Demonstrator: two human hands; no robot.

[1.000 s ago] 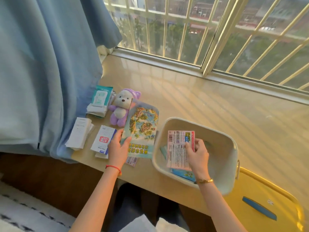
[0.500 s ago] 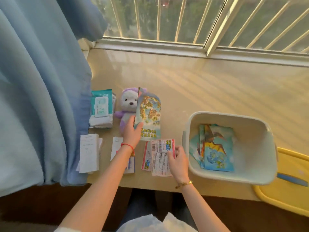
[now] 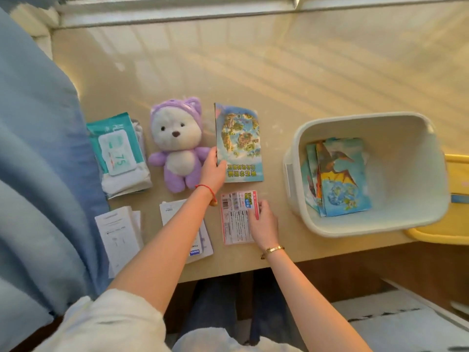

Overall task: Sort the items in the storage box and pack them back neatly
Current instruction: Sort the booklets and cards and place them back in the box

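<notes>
A cream storage box (image 3: 337, 226) stands on the sill at the right with several picture booklets (image 3: 340, 181) leaning inside. My left hand (image 3: 212, 171) grips the left edge of a blue map booklet (image 3: 238, 138) lying flat beside a purple plush bear (image 3: 177, 146). My right hand (image 3: 262, 224) rests its fingers on a pink-edged printed card (image 3: 234, 219) lying on the sill below the booklet. A teal wet-wipes pack (image 3: 118, 153) lies left of the bear. White leaflets (image 3: 118, 232) and a white packet (image 3: 200, 247) lie near the front edge, the packet partly under my left arm.
A blue curtain (image 3: 38, 161) hangs along the left side. A yellow lid (image 3: 456, 179) sits right of the box, partly off the sill. The window frame (image 3: 177, 11) runs along the back. The sill's front edge (image 3: 317, 257) is just below my right wrist.
The printed card came out of the box and now lies on the sill under my right hand. The map booklet has been laid flat right of the bear. The camera tilted downward.
</notes>
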